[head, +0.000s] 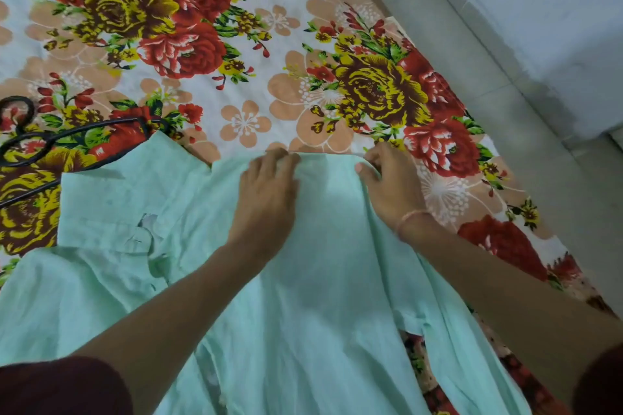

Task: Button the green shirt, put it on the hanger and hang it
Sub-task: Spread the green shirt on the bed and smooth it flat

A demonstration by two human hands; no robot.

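Observation:
The pale green shirt lies spread on the flowered bedsheet, its collar to the left. My left hand presses on the shirt's far edge, fingers curled over the fabric fold. A short way to the right, my right hand pinches the same edge between thumb and fingers. A black hanger lies on the sheet at the left, partly tucked under the shirt's collar end, its hook pointing up-left.
The bed's flowered sheet stretches far and left of the shirt. The bed's right edge runs diagonally, with a grey tiled floor and a pale wall beyond it.

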